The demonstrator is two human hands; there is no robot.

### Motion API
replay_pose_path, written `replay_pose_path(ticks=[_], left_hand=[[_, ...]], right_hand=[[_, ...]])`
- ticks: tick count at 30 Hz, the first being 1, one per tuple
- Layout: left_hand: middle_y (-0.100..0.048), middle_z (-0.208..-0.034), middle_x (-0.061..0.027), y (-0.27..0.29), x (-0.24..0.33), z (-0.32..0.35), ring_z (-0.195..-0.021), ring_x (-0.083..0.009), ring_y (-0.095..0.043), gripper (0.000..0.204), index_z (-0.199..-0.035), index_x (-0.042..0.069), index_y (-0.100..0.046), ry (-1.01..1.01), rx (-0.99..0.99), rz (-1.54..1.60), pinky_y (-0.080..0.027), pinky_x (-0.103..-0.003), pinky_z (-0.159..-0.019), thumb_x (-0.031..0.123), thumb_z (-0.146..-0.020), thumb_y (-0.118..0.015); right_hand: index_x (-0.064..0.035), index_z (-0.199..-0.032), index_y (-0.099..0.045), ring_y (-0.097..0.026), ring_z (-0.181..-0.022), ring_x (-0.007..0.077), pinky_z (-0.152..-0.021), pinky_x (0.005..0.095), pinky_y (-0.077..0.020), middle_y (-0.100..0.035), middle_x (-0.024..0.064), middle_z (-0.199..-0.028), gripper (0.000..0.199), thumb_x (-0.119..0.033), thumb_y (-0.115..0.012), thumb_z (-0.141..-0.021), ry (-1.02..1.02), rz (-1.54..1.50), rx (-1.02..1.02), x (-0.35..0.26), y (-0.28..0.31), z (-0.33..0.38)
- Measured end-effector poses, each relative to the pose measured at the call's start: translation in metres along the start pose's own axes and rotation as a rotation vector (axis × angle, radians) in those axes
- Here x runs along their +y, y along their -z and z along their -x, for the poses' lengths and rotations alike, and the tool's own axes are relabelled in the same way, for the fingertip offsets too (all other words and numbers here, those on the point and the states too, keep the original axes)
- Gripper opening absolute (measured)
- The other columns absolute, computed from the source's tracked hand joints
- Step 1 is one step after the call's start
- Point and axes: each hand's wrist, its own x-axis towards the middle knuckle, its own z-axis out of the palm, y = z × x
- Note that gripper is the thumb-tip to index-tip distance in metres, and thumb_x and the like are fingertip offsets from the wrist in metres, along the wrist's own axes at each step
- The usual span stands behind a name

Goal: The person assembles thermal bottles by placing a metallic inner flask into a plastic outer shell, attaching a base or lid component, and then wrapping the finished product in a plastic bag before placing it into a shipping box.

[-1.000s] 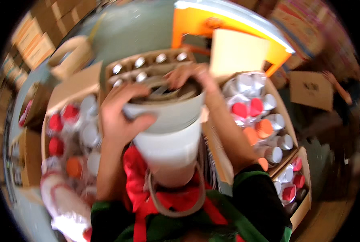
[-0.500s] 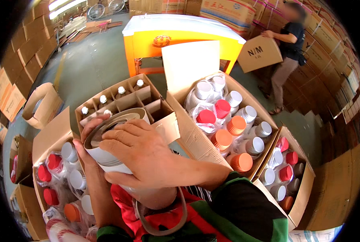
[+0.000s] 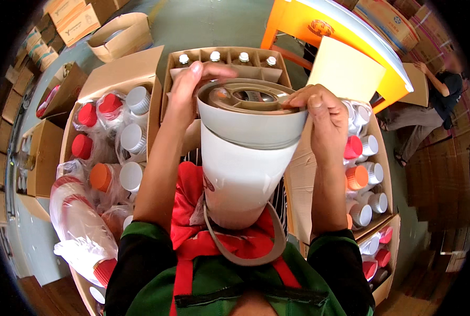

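A large white insulated jug (image 3: 243, 174) stands almost upright against my red apron. It has a grey collar, a beige carrying handle (image 3: 283, 239) hanging toward me and a brownish round lid (image 3: 248, 96) set into its top. My left hand (image 3: 185, 92) holds the left side of the rim, its thumb up and its fingers curving behind, partly blurred. On the other side, my right hand (image 3: 325, 113) grips the rim, with bent fingers over the lid's right edge. The jug's bottom is hidden by the apron and handle.
Beyond the jug is a divided carton (image 3: 287, 79) of white-capped bottles. Open cartons of plastic-wrapped bottles flank me left (image 3: 156, 110) and right (image 3: 385, 174). A yellow-orange table (image 3: 345, 42) stands behind; at right a person (image 3: 440, 95) bends over a box.
The jug has come from a leftward tilt to nearly upright. My right hand has moved off the lid's top to the right rim, and my view has swung left.
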Motion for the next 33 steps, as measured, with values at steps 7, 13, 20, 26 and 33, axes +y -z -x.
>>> replay_pose_path(ticks=[7,13,20,26,33], left_hand=[[-0.063,-0.092,-0.0189,-0.016,-0.023,0.005,-0.109,-0.0263,-0.051,0.068,-0.085,-0.006,-0.065,0.123,-0.042,0.219,-0.036,-0.035,-0.099,0.051,-0.091,-0.028],[-0.061,-0.077,-0.0136,-0.056,0.033,0.043,-0.081,-0.0278,-0.056,0.041,-0.086,-0.002,-0.065,-0.414,0.12,-0.919,-0.043,-0.037,-0.076,0.036,-0.086,-0.048],[-0.063,-0.096,-0.014,-0.003,0.009,0.017,-0.095,-0.0227,-0.056,0.057,-0.094,-0.006,-0.064,-0.194,-0.067,-0.206,-0.042,-0.034,-0.085,0.042,-0.092,-0.032],[-0.063,-0.097,-0.0173,-0.002,-0.025,-0.002,-0.098,-0.0246,-0.056,0.062,-0.088,-0.008,-0.065,-0.106,-0.16,0.063,-0.042,-0.035,-0.09,0.044,-0.09,-0.032],[-0.064,-0.074,-0.0089,-0.073,0.033,0.041,-0.066,-0.0271,-0.058,0.035,-0.073,0.005,-0.067,-0.562,0.108,-1.049,-0.047,-0.034,-0.062,0.039,-0.067,-0.074]], right_hand=[[0.0032,-0.074,-0.064,-0.061,-0.082,0.0234,-0.081,0.0343,-0.0452,-0.066,0.0132,-0.074,0.037,-0.023,-0.045,-0.091,-0.088,0.216,0.051,-0.005,-0.025,0.005],[-0.0034,-0.056,-0.054,-0.055,-0.085,0.0271,-0.099,0.0428,-0.0358,-0.064,0.0201,-0.077,0.042,-0.025,-0.04,-0.089,0.16,-0.726,0.056,0.094,0.007,-0.006],[0.0027,-0.083,-0.062,-0.058,-0.097,0.034,-0.094,0.0452,-0.0407,-0.063,0.0223,-0.094,0.055,-0.041,-0.031,-0.096,0.125,-0.383,-0.028,0.041,0.024,-0.01],[0.0,-0.082,-0.067,-0.064,-0.083,0.0234,-0.085,0.0379,-0.0449,-0.069,0.0111,-0.084,0.035,-0.027,-0.046,-0.092,0.208,0.395,-0.06,-0.026,-0.033,0.006],[-0.0073,-0.059,-0.063,-0.061,-0.069,0.0218,-0.091,0.0408,-0.0389,-0.067,0.0109,-0.067,0.04,-0.031,-0.052,-0.088,0.269,-0.295,0.103,0.071,0.017,0.01]])
